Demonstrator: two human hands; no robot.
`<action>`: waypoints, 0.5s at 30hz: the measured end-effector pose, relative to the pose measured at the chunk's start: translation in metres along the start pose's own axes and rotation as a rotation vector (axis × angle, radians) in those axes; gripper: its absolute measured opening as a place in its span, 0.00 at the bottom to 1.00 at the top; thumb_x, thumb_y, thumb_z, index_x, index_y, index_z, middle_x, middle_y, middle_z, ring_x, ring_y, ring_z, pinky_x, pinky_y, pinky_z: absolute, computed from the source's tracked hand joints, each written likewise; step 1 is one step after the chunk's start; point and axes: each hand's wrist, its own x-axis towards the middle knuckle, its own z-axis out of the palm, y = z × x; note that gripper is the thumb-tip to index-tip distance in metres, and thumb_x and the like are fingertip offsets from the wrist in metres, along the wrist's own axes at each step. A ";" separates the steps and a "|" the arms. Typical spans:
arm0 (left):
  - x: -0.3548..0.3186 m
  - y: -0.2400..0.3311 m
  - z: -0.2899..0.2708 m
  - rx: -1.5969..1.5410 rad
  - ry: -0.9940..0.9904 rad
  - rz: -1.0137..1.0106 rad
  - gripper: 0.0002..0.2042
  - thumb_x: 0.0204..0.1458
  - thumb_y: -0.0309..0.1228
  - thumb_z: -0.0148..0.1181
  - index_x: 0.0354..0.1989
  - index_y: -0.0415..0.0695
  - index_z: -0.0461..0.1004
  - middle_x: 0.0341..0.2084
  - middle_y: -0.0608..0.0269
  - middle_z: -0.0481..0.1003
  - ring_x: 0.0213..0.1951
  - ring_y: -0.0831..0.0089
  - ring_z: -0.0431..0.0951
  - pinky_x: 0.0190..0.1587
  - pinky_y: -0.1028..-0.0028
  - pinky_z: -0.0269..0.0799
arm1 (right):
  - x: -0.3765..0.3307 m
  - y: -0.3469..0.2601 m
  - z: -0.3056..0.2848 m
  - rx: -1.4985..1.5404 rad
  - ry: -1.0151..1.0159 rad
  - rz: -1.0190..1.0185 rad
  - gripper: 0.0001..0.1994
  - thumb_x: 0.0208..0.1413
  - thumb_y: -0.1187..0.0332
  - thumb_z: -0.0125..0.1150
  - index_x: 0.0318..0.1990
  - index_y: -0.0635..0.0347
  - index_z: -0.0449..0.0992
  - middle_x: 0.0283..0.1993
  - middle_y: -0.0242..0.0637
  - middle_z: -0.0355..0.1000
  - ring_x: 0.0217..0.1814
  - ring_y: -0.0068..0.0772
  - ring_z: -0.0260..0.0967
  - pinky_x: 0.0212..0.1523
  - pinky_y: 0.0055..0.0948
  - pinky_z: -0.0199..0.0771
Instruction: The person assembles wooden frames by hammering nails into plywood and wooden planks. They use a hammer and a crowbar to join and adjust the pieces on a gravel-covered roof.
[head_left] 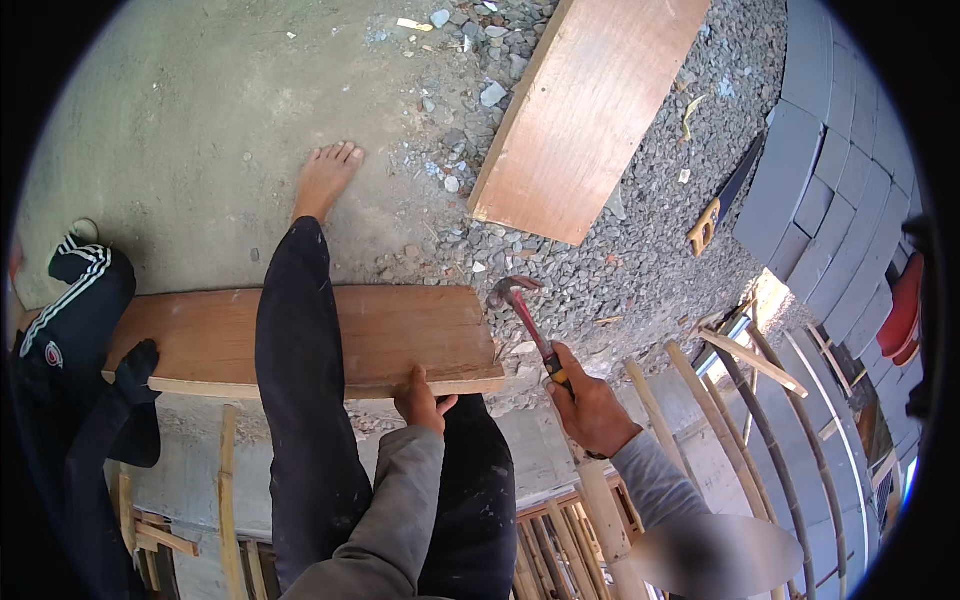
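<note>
Head view: right hand [590, 405] gripped claw hammer [525, 315], head up-left over plank [400, 335] end; left hand [420, 400] clamped plank edge, nail probably hidden.

I am viewing an outdoor construction site. Evidence: gravel [620, 250], concrete slab [190, 130], stacked grey blocks [820, 190], timber boards [585, 110], handsaw [722, 200], bamboo scaffolding [760, 440].

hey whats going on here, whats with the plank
A person stands with one leg across a wooden plank that lies on concrete beside gravel. Their left hand grips the plank's near edge, while the right hand holds a red-handled claw hammer with its head raised just off the plank's right end. Another person's dark-gloved hand rests on the plank's left end. A second board and a handsaw lie on the gravel beyond.
</note>
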 end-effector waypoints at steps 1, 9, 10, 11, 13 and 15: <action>-0.002 0.001 0.002 -0.003 0.014 0.005 0.27 0.58 0.39 0.59 0.62 0.41 0.59 0.55 0.52 0.68 0.50 0.52 0.76 0.42 0.47 0.81 | 0.005 -0.005 -0.003 0.019 0.047 0.012 0.29 0.62 0.69 0.54 0.69 0.62 0.53 0.28 0.60 0.74 0.32 0.68 0.73 0.34 0.57 0.70; -0.004 0.004 0.013 -0.022 0.073 -0.008 0.27 0.57 0.37 0.59 0.62 0.40 0.58 0.55 0.50 0.67 0.51 0.54 0.75 0.42 0.48 0.82 | 0.031 -0.024 -0.015 -0.090 -0.198 0.096 0.30 0.63 0.69 0.54 0.70 0.65 0.52 0.31 0.61 0.74 0.33 0.66 0.74 0.33 0.51 0.72; -0.005 0.003 0.014 -0.019 0.084 -0.008 0.28 0.58 0.38 0.59 0.64 0.43 0.57 0.56 0.51 0.67 0.52 0.54 0.75 0.43 0.49 0.82 | 0.033 -0.025 -0.015 -0.096 -0.141 0.095 0.30 0.63 0.69 0.54 0.70 0.65 0.52 0.31 0.61 0.74 0.33 0.66 0.74 0.33 0.50 0.72; -0.005 0.004 0.014 -0.002 0.117 -0.032 0.29 0.58 0.39 0.60 0.65 0.45 0.56 0.56 0.52 0.66 0.53 0.55 0.74 0.44 0.49 0.82 | 0.034 -0.027 -0.015 -0.037 -0.006 0.004 0.30 0.63 0.70 0.54 0.70 0.65 0.52 0.31 0.60 0.74 0.33 0.65 0.74 0.32 0.48 0.73; -0.006 0.006 0.014 -0.015 0.108 -0.006 0.28 0.58 0.35 0.59 0.63 0.40 0.56 0.56 0.48 0.67 0.53 0.53 0.74 0.43 0.49 0.82 | 0.037 -0.029 -0.013 0.050 0.144 0.038 0.30 0.63 0.71 0.54 0.70 0.64 0.51 0.31 0.60 0.73 0.34 0.64 0.75 0.32 0.47 0.72; -0.008 0.008 0.013 -0.005 0.105 -0.003 0.27 0.58 0.33 0.58 0.63 0.37 0.56 0.56 0.46 0.66 0.53 0.53 0.74 0.42 0.49 0.83 | 0.039 -0.031 -0.013 0.047 0.112 0.093 0.31 0.63 0.70 0.54 0.71 0.60 0.51 0.33 0.61 0.74 0.34 0.65 0.75 0.33 0.49 0.73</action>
